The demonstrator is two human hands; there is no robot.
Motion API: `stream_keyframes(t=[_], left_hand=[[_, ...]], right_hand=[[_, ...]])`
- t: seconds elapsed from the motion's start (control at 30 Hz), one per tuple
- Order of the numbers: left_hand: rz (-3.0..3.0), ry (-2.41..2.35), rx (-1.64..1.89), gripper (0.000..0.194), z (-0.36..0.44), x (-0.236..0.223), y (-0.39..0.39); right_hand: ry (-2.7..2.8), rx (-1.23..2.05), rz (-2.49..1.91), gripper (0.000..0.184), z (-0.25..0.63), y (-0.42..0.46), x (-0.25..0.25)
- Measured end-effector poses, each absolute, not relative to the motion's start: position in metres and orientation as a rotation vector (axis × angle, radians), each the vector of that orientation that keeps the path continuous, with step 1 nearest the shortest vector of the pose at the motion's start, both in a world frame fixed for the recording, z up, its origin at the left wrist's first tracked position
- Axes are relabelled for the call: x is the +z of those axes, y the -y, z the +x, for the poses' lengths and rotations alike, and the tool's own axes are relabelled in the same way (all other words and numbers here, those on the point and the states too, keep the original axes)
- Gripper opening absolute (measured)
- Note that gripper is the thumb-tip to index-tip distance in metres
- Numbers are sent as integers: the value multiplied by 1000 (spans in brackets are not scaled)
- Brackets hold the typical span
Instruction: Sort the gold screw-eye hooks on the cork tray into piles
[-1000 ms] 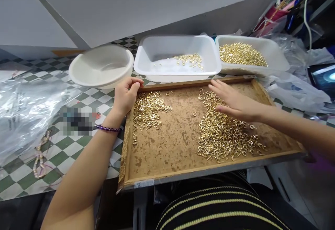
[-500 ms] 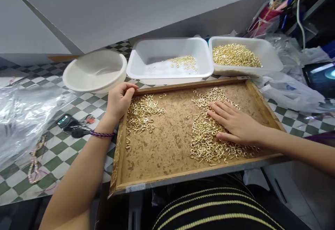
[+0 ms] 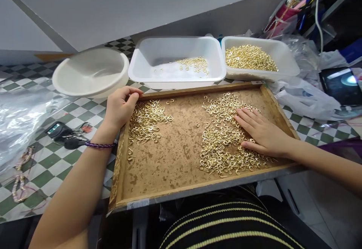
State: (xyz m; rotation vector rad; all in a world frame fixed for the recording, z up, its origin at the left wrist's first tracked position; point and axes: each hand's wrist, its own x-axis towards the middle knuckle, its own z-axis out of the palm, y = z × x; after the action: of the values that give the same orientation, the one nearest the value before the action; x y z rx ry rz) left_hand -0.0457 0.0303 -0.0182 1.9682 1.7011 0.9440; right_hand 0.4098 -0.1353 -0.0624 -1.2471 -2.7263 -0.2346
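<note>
A shallow wooden tray (image 3: 164,166) lies in front of me, its near edge at my lap. My left hand (image 3: 123,105) is closed over its far left corner, fingers curled on the rim. Next to that hand, inside the tray, is a smaller heap of gold S-shaped metal hooks (image 3: 147,124). My right hand (image 3: 261,134) lies flat with its fingers apart on a larger spread of the same gold hooks (image 3: 217,143) in the right half. Some hooks under the palm are hidden.
Behind the tray stand a white round bowl (image 3: 90,79), a white tub (image 3: 144,77) with some gold pieces, and another tub (image 3: 288,66) heaped with gold pieces. Keys with a fob (image 3: 60,132) and a bead strand (image 3: 19,185) lie left. Plastic bags (image 3: 305,98) and a phone-like screen (image 3: 339,85) are right.
My right hand has slid right across the hooks, leaving a small bare patch by its thumb. My left hand keeps its hold on the tray corner. The view has shifted slightly.
</note>
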Motion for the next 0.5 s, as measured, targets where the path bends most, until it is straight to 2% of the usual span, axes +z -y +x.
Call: stream_keyframes(t=[0.1, 0.23, 0.3, 0.5], left_hand=[[1960, -1688, 962, 30, -46, -19, -30], [1965, -1656, 973, 29, -46, -20, -30], [1966, -1667, 973, 29, -45, -19, -30], [1993, -1683, 938, 29, -44, -17, -27]], right_hand=[[2663, -209, -1180, 79, 394, 129, -58], [2518, -79, -979, 38, 365, 118, -40], [2531, -23, -869, 26, 353, 113, -32], [2736, 181, -889, 32, 342, 95, -24]])
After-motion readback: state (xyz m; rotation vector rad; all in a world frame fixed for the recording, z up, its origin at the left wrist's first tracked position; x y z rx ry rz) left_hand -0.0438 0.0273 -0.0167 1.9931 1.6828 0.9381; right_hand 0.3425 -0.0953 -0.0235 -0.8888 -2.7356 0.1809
